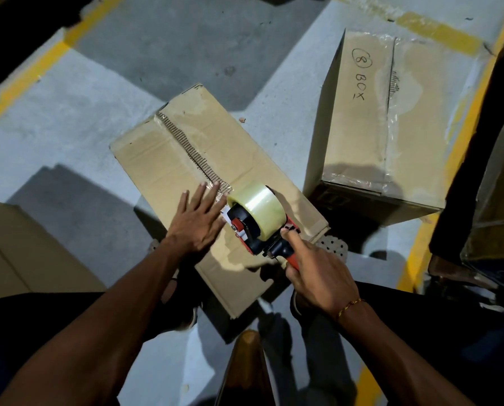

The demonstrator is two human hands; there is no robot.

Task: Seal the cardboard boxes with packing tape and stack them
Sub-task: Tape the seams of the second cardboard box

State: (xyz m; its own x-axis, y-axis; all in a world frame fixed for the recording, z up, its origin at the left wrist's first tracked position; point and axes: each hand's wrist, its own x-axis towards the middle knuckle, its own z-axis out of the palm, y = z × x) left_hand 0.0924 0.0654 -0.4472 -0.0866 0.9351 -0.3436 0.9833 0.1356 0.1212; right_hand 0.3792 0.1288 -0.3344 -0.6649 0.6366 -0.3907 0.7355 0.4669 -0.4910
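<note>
- Head view: a cardboard box (186,148) was seen lying on the grey floor (54,118), set at a slant, its top flaps closed along a centre seam.
- Part of that seam was seen stripped to bare ribbed cardboard, with some clear tape glinting near its closer end.
- A tape dispenser (259,227), red and black with a roll of clear tape (258,206) mounted on it, was held down on the near part of the box top, at the seam.
- The dispenser's handle was gripped by the right hand (318,273), fingers curled round it and the forefinger laid forward along the frame; a thin bracelet (350,305) was worn on that wrist.
- The left hand (199,222) was laid flat on the box top just beside the dispenser, fingers straight and spread, the fingertips (202,189) reaching the seam.
- A second box (391,118) was seen standing to the right, near but apart from the first, already taped over its seam and marked "8 BOX" in black pen.
- More cardboard (25,244) was seen at the left edge, and a wrapped stack (496,177) at the right edge, too dark to be made out.
- Yellow lines (449,159) were painted on the floor behind and beside the boxes.
</note>
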